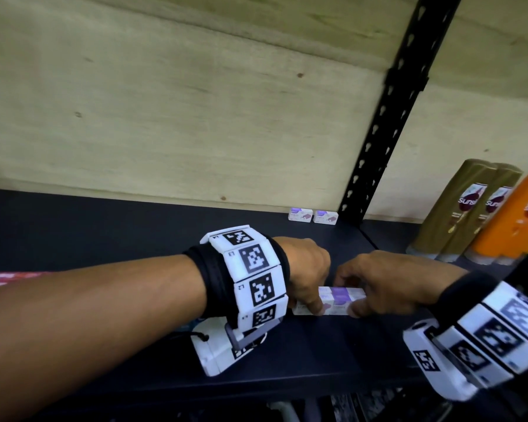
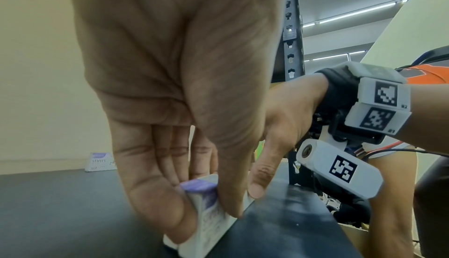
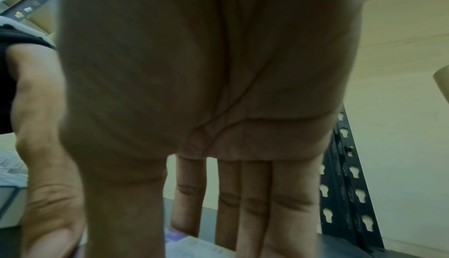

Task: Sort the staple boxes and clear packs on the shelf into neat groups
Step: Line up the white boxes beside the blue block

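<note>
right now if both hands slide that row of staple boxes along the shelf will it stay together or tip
The staple boxes look stiff, low and flat-sided, so probably won't tip. Pinched between left hand and right hand, the row may buckle if the squeeze eases. The shelf looks smooth, so sliding seems easy.

"STAPLES" on a small white-and-purple box [image 2: 100, 162] at the shelf's back, beyond the gripping hands, "suns…" (brand cut off) on brown bottles [image 1: 467, 208] right of them

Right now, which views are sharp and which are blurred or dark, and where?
Head view: mostly sharp, the shampoo bottles smeared at the right edge, the right hand slightly soft. Left wrist view: well lit, the left hand and its staple boxes blurred from closeness. Right wrist view: dim and greenish, the palm fills it, out of focus.
</note>
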Demonstrator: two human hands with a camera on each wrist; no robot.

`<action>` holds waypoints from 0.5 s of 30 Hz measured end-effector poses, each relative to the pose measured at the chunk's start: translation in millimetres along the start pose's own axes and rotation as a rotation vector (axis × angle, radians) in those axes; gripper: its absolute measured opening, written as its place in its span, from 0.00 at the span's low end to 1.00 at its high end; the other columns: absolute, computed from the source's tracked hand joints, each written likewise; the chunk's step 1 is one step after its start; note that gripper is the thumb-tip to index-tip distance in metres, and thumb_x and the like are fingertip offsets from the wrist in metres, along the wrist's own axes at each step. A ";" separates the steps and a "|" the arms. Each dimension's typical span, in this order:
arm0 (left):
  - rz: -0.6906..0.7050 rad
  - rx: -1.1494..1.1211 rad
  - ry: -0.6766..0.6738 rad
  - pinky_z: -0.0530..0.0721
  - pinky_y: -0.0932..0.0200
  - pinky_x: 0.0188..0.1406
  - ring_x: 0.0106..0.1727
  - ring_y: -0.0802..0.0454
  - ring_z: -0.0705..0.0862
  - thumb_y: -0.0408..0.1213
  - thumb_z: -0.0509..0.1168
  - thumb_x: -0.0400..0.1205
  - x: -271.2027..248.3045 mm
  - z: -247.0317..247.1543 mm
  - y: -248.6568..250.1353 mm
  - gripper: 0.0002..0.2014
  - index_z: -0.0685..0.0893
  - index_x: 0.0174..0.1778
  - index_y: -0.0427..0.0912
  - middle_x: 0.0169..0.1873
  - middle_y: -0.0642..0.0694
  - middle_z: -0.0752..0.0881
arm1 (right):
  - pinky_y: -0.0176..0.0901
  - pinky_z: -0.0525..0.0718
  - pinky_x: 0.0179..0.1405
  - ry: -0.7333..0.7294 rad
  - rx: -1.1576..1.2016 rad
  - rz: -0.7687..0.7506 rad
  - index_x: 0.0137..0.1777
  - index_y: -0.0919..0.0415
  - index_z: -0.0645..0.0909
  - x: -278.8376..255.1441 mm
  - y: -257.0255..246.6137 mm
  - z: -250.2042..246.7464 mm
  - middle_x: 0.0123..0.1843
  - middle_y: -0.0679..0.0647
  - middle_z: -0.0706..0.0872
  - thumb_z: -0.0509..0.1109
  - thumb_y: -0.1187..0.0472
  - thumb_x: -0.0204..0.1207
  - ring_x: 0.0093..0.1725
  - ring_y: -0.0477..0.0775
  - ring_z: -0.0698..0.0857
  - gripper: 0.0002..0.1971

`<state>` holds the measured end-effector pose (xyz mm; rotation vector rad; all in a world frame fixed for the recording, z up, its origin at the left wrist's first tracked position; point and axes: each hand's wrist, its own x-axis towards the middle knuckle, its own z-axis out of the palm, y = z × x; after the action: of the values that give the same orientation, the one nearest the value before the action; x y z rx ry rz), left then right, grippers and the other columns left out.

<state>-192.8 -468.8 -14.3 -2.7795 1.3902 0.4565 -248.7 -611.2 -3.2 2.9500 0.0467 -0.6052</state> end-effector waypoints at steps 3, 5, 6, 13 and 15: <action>-0.022 -0.042 -0.007 0.89 0.54 0.51 0.25 0.60 0.80 0.50 0.72 0.79 -0.2 -0.9 -1.1 0.18 0.86 0.56 0.41 0.27 0.52 0.83 | 0.36 0.77 0.42 0.001 -0.013 0.009 0.60 0.37 0.80 0.0 -0.5 -1.0 0.51 0.40 0.85 0.75 0.47 0.75 0.47 0.40 0.82 0.15; -0.029 -0.060 -0.011 0.90 0.53 0.51 0.25 0.59 0.81 0.50 0.73 0.78 0.3 -0.7 -2.3 0.18 0.87 0.56 0.40 0.27 0.52 0.84 | 0.35 0.77 0.42 -0.007 -0.016 0.013 0.61 0.37 0.80 -0.3 -1.3 -1.7 0.53 0.40 0.85 0.75 0.47 0.74 0.48 0.41 0.83 0.16; -0.030 -0.064 -0.013 0.90 0.53 0.50 0.25 0.59 0.81 0.49 0.73 0.78 0.4 -0.7 -2.7 0.18 0.87 0.55 0.40 0.27 0.51 0.85 | 0.36 0.77 0.42 -0.012 -0.014 0.015 0.61 0.37 0.80 -0.5 -1.9 -2.3 0.53 0.40 0.85 0.75 0.47 0.74 0.49 0.41 0.83 0.16; -0.047 -0.056 -0.020 0.86 0.60 0.43 0.25 0.59 0.81 0.58 0.69 0.78 2.9 -6.0 -7.9 0.20 0.88 0.53 0.44 0.32 0.51 0.90 | 0.44 0.81 0.65 -0.110 0.073 0.038 0.70 0.36 0.76 0.5 1.2 -16.9 0.60 0.36 0.86 0.76 0.38 0.70 0.59 0.40 0.85 0.28; -0.070 -0.061 -0.011 0.84 0.61 0.40 0.25 0.57 0.82 0.60 0.67 0.79 5.2 -11.9 -12.6 0.22 0.88 0.53 0.45 0.34 0.48 0.91 | 0.45 0.79 0.69 -0.112 0.089 0.052 0.74 0.37 0.73 0.1 4.7 -26.8 0.64 0.37 0.86 0.75 0.34 0.69 0.63 0.41 0.84 0.34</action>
<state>-176.9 -466.7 -5.8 -2.8586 1.2929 0.5195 -237.9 -612.3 21.8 2.9853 -0.0697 -0.7836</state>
